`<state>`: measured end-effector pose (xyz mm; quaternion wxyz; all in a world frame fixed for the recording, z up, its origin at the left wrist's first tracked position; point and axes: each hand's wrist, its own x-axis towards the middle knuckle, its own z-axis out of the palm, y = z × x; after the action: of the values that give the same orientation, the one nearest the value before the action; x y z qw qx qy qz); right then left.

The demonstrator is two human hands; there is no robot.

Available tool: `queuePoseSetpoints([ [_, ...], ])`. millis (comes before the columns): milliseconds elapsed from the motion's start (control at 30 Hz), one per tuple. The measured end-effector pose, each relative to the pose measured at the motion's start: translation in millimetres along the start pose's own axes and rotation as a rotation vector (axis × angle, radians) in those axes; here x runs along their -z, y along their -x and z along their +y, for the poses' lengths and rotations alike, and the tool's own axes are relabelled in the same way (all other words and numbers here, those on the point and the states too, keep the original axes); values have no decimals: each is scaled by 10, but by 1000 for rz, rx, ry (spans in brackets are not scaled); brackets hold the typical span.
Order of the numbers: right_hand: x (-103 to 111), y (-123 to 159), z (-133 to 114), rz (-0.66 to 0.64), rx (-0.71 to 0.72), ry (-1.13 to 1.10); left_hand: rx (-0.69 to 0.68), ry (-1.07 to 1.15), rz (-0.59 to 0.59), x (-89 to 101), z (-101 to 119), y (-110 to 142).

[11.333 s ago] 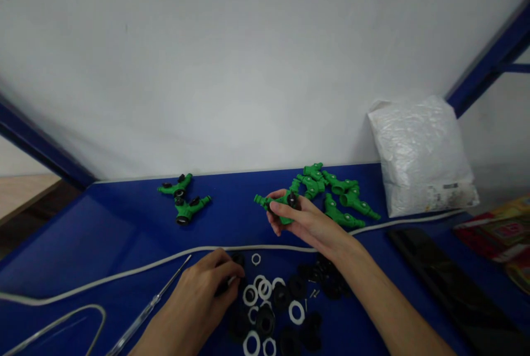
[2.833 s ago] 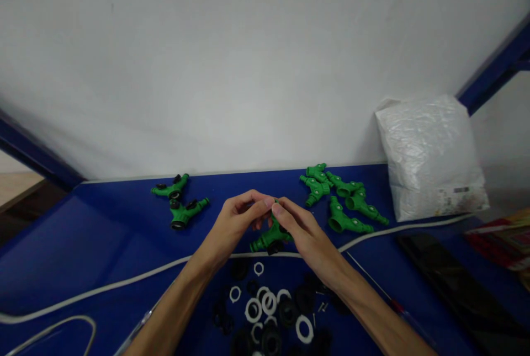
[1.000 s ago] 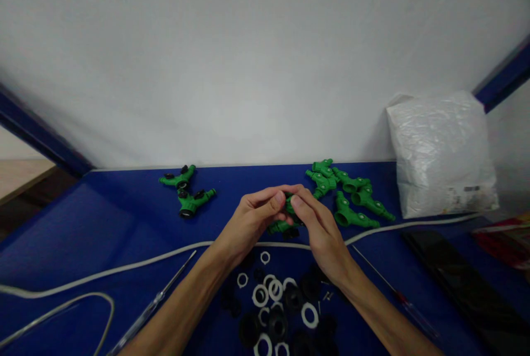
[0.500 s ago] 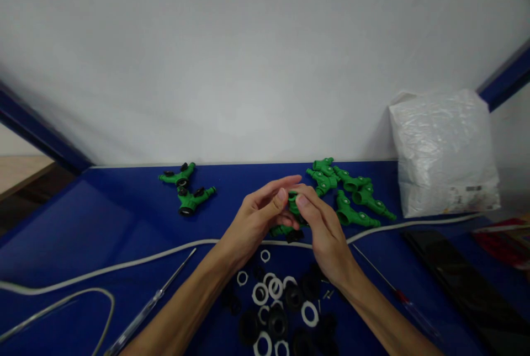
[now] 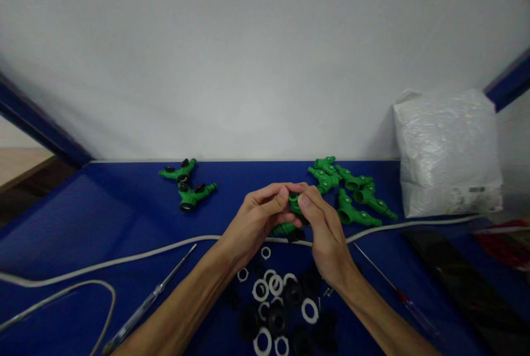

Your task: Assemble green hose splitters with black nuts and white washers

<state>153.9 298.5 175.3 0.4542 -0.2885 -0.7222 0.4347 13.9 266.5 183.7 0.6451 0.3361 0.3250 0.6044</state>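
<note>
Between my two hands, above the blue table, is a green Y-shaped hose connector (image 5: 285, 228) with a black valve knob (image 5: 295, 235). My left hand (image 5: 261, 213) pinches it from the left, thumb near its upper end. From the right, my right hand (image 5: 321, 218) grips the same piece with thumb and fingers. Fingers hide much of the connector. Below the hands lie several white rings (image 5: 275, 285) and black round parts (image 5: 277, 320). Two green connectors with black knobs (image 5: 194, 196) rest at the left. Several green connector bodies without knobs (image 5: 351, 212) lie at the right.
A white cable (image 5: 165, 247) crosses the table behind the loose parts. One screwdriver (image 5: 155, 293) lies by my left forearm, another (image 5: 399, 293) by my right. A white plastic package (image 5: 449, 152) leans at the back right, near a dark flat object (image 5: 455, 284). Small screws (image 5: 328, 291) lie among the parts.
Earlier my left hand was among the loose black parts while the right held the connector. Now both hands hold it. Over the last second the fingers shift only slightly around it.
</note>
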Motion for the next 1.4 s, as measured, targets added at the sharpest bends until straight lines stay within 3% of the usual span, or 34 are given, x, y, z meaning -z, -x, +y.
queuePoseSetpoints([
  [567,-32,-6,11,-33,33,32,94,140,80,-6,41,-11],
  [900,-13,-18,9,-71,83,99,114,77,97,39,34,-48],
  [1167,-25,-114,162,-8,-242,-134,-121,-466,187,229,40,-123],
  [1400,-3,-105,184,-71,-354,-139,-193,-585,114,283,60,-144],
])
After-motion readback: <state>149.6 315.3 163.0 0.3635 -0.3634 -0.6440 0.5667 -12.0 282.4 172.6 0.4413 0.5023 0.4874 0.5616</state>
